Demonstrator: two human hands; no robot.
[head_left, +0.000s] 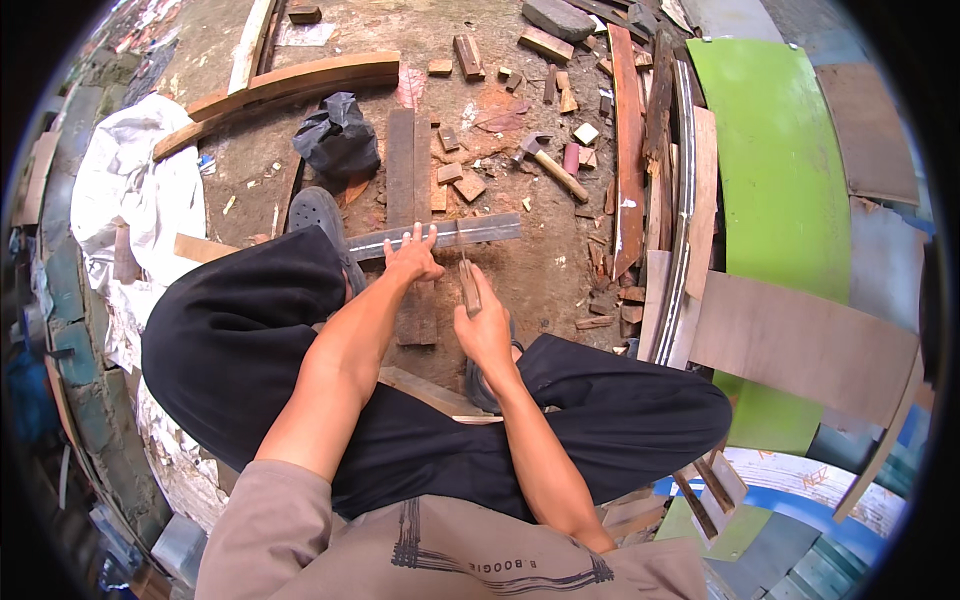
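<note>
My left hand (pixel 413 257) presses on a narrow grey board (pixel 480 231), its fingers spread over the near edge. The board lies crosswise over two dark wooden planks (pixel 401 170) placed side by side on the ground. To its right, my right hand (pixel 482 315) is closed around the wooden handle of a handsaw (pixel 467 285). The thin blade points away from me, appears almost edge-on and crosses the grey board near its right part. Its teeth are too small to make out. My left sandal (pixel 318 212) is by the board's left end.
A hammer (pixel 556 172) lies beyond the board at the right, among several wood offcuts (pixel 469 186). A black plastic bag (pixel 338 135) sits at the far left, near long timbers (pixel 300 80). Long strips (pixel 628 150) and a green panel (pixel 775 180) line the right side. White sacking (pixel 130 190) lies left.
</note>
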